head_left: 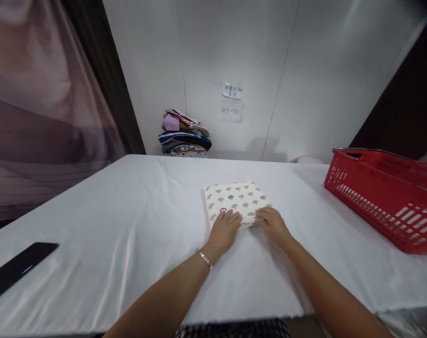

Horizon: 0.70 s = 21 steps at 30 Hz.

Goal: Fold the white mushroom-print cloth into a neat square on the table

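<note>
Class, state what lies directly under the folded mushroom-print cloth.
The white tablecloth shows around the folded cream mushroom-print cloth; beneath it is covered. Left hand and right hand hide its near edge.

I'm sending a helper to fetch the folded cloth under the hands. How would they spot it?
On the white table, left of the red basket, lies the folded cloth. The left hand and right hand press its near edge. It alone is cream with mushroom prints.
</note>
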### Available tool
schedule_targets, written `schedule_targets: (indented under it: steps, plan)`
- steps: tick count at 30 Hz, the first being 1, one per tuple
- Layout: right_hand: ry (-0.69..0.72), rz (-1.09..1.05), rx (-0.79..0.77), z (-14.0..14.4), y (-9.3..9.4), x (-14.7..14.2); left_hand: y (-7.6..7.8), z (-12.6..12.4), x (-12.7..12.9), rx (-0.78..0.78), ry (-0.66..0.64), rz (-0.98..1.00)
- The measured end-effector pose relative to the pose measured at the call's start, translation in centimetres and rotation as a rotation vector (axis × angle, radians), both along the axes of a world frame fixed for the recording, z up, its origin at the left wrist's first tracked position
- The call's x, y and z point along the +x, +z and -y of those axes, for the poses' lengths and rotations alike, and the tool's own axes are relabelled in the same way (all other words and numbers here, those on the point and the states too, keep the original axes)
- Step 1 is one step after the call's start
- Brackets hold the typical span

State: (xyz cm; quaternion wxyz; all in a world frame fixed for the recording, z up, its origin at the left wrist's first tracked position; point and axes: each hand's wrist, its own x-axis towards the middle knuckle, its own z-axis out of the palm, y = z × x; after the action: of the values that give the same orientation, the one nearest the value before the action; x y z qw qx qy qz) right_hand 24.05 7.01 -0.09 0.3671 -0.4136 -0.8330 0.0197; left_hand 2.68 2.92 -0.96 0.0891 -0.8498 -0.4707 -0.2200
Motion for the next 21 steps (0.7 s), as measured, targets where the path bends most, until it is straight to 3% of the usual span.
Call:
schedule_targets:
  steps: [3, 5, 11, 15, 18, 21]
  plan:
    - [0.058, 0.036, 0.031, -0.5, 1.8, -3.0, -0.1, 0.0, 0.0, 0.022, 0.002, 0.0]
    - [0.079, 0.115, 0.001, -0.8, 2.1, -4.7, -0.1, 0.2, 0.0, 0.015, -0.006, -0.005]
    - [-0.022, 0.274, -0.095, -0.7, -1.0, -6.1, 1.3, 0.3, -1.4, -0.152, -0.078, 0.193]
    - [-0.047, 0.241, -0.091, -0.2, -2.0, -6.1, 2.3, -1.1, -2.7, -0.127, 0.073, 0.356]
    - [-0.03, 0.233, -0.197, -1.1, -1.2, -6.1, 1.8, -2.3, -2.9, -0.129, 0.185, 0.281]
    - [-0.051, 0.176, -0.216, -3.9, 0.4, -5.3, 0.8, -2.5, -2.6, -0.197, 0.23, 0.167]
